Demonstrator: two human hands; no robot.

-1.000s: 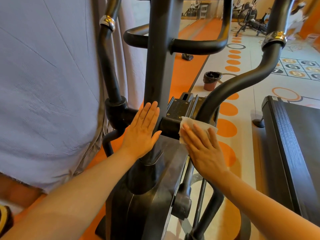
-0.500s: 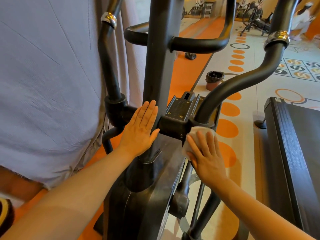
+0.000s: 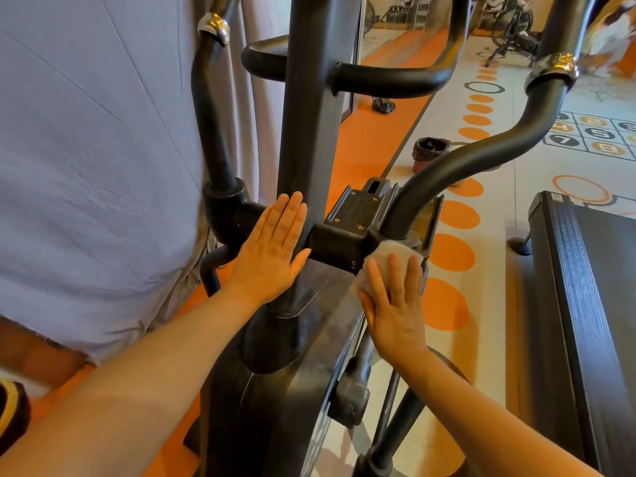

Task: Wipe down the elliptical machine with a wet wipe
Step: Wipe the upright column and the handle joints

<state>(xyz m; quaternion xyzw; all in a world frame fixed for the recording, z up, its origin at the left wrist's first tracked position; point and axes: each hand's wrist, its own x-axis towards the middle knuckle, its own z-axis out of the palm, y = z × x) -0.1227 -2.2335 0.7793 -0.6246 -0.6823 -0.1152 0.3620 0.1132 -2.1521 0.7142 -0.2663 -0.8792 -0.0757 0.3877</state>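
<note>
The black elliptical machine fills the middle of the head view, its upright post rising between two curved swing arms. My left hand lies flat with straight fingers against the base of the post, beside the left pivot joint. My right hand presses a white wet wipe onto the right pivot joint, where the right swing arm meets the crossbar. Its fingers lie straight over the wipe, and most of the wipe is hidden under them.
A grey curtain hangs close on the left. A treadmill stands to the right. A small lined bin sits on the floor beyond the machine, and exercise bikes stand far back.
My right hand has slid the wipe from the top of the crossbar block down and right onto the right pivot joint, and the wipe has bunched. My left hand has stayed on the post.
</note>
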